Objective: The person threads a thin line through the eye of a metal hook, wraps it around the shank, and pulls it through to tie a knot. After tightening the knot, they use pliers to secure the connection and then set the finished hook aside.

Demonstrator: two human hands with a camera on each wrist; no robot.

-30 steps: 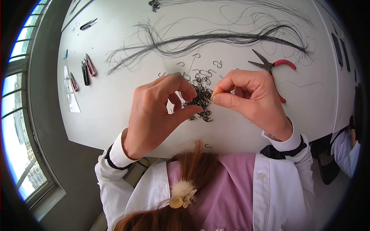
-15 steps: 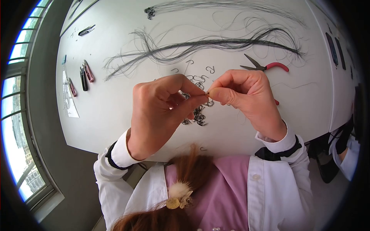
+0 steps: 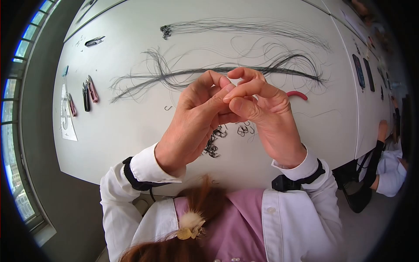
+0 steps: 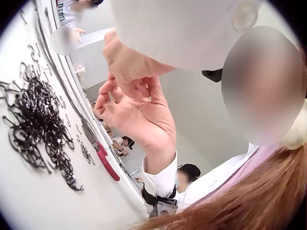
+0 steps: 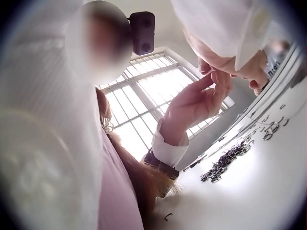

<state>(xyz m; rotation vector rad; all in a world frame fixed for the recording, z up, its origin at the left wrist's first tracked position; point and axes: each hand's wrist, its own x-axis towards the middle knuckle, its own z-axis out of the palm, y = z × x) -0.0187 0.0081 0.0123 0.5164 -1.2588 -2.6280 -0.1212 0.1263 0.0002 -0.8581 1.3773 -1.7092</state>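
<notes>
My left hand (image 3: pixel 192 111) and right hand (image 3: pixel 268 113) meet at the fingertips, raised above the table. The left thumb and forefinger pinch together, the right thumb and forefinger against them; what they hold, seemingly a fish hook and thin line, is mostly hidden. In the left wrist view the right hand (image 4: pixel 144 115) has its outer fingers loosely bent. Below lies a pile of dark fish hooks (image 3: pixel 213 144), also seen in the left wrist view as a dense heap (image 4: pixel 41 120). A few hooks (image 3: pixel 244 129) lie right of it.
Behind the hands stretches a bundle of dark line (image 3: pixel 192 72), with a second bundle (image 3: pixel 165 30) farther back, hooks at its left end. Red-handled pliers (image 3: pixel 297 94) lie right, partly hidden. Thread snips (image 3: pixel 86 97) and a clear set square (image 3: pixel 67 115) lie left.
My left hand has left the hook pile and met the right hand's fingertips. Both hands have since risen and turned, and the right hand's outer fingers have spread. The head view has shifted.
</notes>
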